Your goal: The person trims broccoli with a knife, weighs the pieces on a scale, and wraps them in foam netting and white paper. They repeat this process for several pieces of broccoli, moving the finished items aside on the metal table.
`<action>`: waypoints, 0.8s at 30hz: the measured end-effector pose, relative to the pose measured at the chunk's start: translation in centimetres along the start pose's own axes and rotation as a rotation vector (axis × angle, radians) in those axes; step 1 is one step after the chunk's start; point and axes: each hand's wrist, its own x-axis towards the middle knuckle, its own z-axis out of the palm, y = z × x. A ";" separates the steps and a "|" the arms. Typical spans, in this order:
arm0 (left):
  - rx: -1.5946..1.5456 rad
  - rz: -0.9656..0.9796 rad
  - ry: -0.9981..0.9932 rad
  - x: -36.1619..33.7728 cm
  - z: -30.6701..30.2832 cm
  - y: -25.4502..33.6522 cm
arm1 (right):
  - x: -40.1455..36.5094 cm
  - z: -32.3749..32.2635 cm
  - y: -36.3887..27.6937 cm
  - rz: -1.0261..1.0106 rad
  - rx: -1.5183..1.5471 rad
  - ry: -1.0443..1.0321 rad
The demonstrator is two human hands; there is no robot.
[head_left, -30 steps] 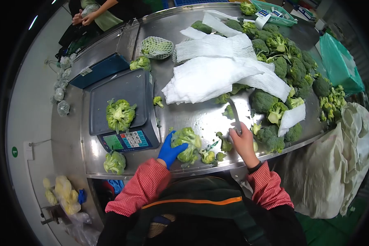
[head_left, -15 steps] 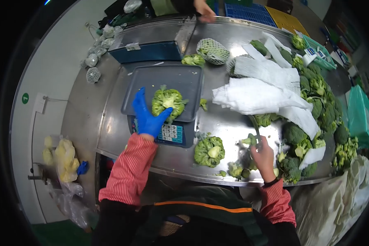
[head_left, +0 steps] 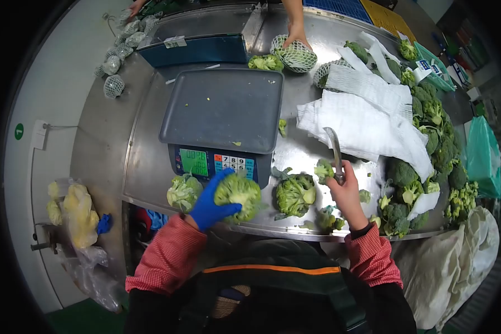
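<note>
My left hand (head_left: 212, 200), in a blue glove, grips a broccoli head (head_left: 237, 192) with its cut stem side up, in front of the scale's keypad. My bare right hand (head_left: 348, 192) is closed round the handle of a curved knife (head_left: 334, 143), its blade pointing away from me. A small broccoli floret (head_left: 323, 170) is right beside the knife. Between my hands, another broccoli head (head_left: 296, 195) lies stem side up on the steel table. One more head (head_left: 185, 192) sits to the left of my glove. Only crumbs lie on the grey scale platform (head_left: 222, 111).
Across the table, another person's hand (head_left: 296, 34) is on a net-wrapped broccoli head (head_left: 295, 57). White netting sleeves (head_left: 362, 122) are spread at right, beside a broccoli pile (head_left: 437, 128). A blue-fronted box (head_left: 195, 51) stands behind the scale. Trimmings (head_left: 331, 218) lie near the front edge.
My left hand has brought the broccoli head off the scale platform toward me. My right hand has moved up slightly with the knife. The other person's hand has reached onto the net-wrapped head.
</note>
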 end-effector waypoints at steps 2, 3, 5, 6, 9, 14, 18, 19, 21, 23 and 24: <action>0.156 -0.073 -0.030 -0.5 1.7 -3.5 | -1.0 -0.6 0.8 0.238 0.211 -0.031; 0.306 -0.081 -0.053 -0.4 2.5 -3.9 | -1.6 -0.6 1.4 0.246 0.245 -0.015; 0.641 -0.005 -0.086 -0.2 3.8 -4.3 | -2.3 -0.6 2.6 0.255 0.313 0.021; 0.825 0.078 -0.096 0.3 4.8 -1.1 | -2.7 -0.7 3.0 0.244 0.255 0.014; 0.895 0.231 -0.121 2.0 8.9 1.5 | -3.8 -0.5 5.1 0.254 0.296 0.044; 0.715 0.103 -0.153 7.0 15.2 -1.9 | -4.9 -0.2 5.7 0.300 0.420 0.118; 0.428 0.027 -0.122 7.5 14.6 -0.7 | -5.3 -1.5 3.0 0.219 0.390 0.164; 0.390 0.128 -0.079 7.6 13.9 0.8 | -5.2 -1.8 2.2 0.187 0.360 0.158; 0.312 0.324 0.002 7.9 12.0 3.6 | -4.5 -2.1 0.2 0.095 0.311 0.149; 0.247 0.363 0.175 9.3 9.0 6.2 | -3.3 -1.5 -2.0 0.006 0.263 0.127; 0.208 0.368 0.238 10.8 7.0 6.0 | -2.2 -0.7 -2.6 -0.079 0.245 0.120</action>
